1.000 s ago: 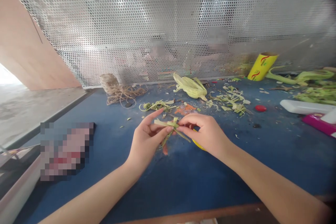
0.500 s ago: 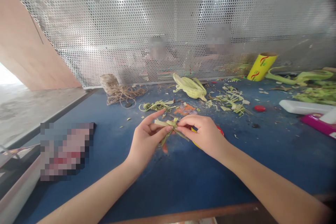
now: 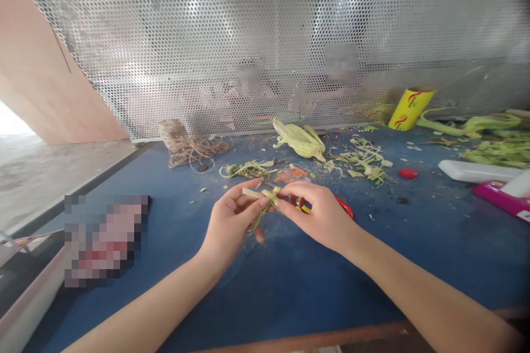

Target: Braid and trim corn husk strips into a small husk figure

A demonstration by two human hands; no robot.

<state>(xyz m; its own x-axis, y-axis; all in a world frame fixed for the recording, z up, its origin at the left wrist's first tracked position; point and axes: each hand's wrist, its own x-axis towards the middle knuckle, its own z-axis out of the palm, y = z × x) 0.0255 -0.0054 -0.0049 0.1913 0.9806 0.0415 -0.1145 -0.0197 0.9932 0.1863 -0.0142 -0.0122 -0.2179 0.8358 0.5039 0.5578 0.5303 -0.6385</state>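
Between my two hands, above the blue table (image 3: 248,298), is a small woven piece of pale green leaf strips (image 3: 271,196), which look like corn husk. My left hand (image 3: 232,212) pinches it between thumb and fingers, and a braided length hangs below the thumb. My right hand (image 3: 317,207) grips the folded crossing from the other side with thumb and forefinger. Partly hidden under my right hand lies a red and yellow tool (image 3: 344,207), its kind unclear. Just beyond my fingers lies a braided green strand (image 3: 247,169).
Farther back are a corn husk bundle (image 3: 304,143), a twine tangle (image 3: 199,151), shredded strips (image 3: 366,157) and a yellow tube (image 3: 411,108). A white and purple object (image 3: 503,198) lies right, a pixelated item (image 3: 107,242) left. A perforated metal screen (image 3: 281,49) stands behind.
My right fingers have shifted slightly at the crossing, and the loose strip that pointed down to the right no longer shows. The view has tilted up a little.
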